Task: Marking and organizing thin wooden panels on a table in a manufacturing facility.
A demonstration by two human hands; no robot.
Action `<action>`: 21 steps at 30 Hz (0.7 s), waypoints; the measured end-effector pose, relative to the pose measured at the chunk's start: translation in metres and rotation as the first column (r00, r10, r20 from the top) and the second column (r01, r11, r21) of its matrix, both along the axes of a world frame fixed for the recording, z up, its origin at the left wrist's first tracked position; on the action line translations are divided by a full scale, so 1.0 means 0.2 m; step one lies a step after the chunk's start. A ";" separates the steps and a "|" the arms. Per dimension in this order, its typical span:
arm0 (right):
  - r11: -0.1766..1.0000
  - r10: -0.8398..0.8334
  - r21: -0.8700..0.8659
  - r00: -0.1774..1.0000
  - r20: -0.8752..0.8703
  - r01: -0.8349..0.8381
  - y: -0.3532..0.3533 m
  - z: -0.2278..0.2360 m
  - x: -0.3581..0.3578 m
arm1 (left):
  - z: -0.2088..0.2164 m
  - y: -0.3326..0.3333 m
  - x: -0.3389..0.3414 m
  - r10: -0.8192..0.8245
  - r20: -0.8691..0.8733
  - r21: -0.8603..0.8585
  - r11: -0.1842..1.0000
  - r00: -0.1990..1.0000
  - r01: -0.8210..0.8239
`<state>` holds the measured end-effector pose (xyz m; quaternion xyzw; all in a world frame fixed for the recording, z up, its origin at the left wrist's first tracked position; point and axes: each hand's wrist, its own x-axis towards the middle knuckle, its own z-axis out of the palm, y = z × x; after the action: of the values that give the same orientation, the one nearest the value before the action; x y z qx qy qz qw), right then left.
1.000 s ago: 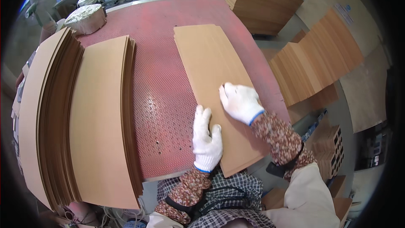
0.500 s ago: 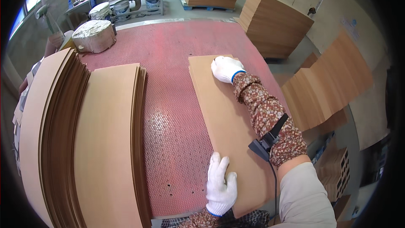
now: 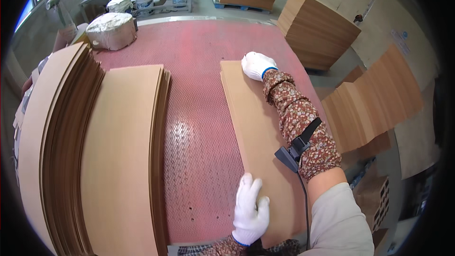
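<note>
A low stack of thin, light-brown wooden boards (image 3: 260, 151) runs lengthwise in front of me, right of centre. At its far right end, my right hand (image 3: 258, 65), in a white knit glove with a blue cuff, is closed. Its fingertips are hidden, so whatever they hold cannot be made out. Near the stack's close end, my left hand (image 3: 250, 213), gloved alike, lies along the left edge with its fingers stretched out. A flowered sleeve covers my right forearm, where a black strap holds a small dark device (image 3: 290, 155) with a cable.
Two taller stacks of similar boards, one nearer (image 3: 123, 161) and one farther left (image 3: 45, 137), stand on the red textured tabletop (image 3: 199, 114). A wrapped lump (image 3: 111, 31) sits at the far left. Beyond the right edge are large board piles (image 3: 317, 31) and fanned boards (image 3: 374, 99).
My right hand has shifted slightly away from me, to the far right corner of the boards. My left hand stays by the near left edge. The whole view has turned a little.
</note>
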<state>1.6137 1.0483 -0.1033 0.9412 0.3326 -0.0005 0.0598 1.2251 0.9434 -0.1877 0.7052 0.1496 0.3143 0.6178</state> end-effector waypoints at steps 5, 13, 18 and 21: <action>0.997 -0.070 -0.036 0.994 -0.087 0.067 0.06 -0.02 -0.09 | 0.05 0.20 0.12 0.031 -0.044 -0.010 0.999 0.999 -0.031; 0.998 -0.058 -0.008 0.998 -0.036 0.058 0.10 -0.01 -0.23 | 0.06 0.70 0.65 0.030 -0.056 -0.094 0.995 0.998 -0.035; 0.999 -0.028 0.020 1.000 -0.009 0.028 0.14 -0.01 -0.34 | -0.04 1.11 1.02 -0.034 -0.071 -0.057 0.998 0.997 0.030; 0.990 0.055 0.129 0.997 0.060 -0.062 0.04 -0.03 -0.42 | -0.12 1.19 1.21 -0.050 -0.043 -0.076 0.996 0.998 0.047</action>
<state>1.5298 1.0553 -0.1092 0.9325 0.3576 0.0498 0.0073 1.4669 1.1808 -0.2108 0.6919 0.1578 0.2773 0.6477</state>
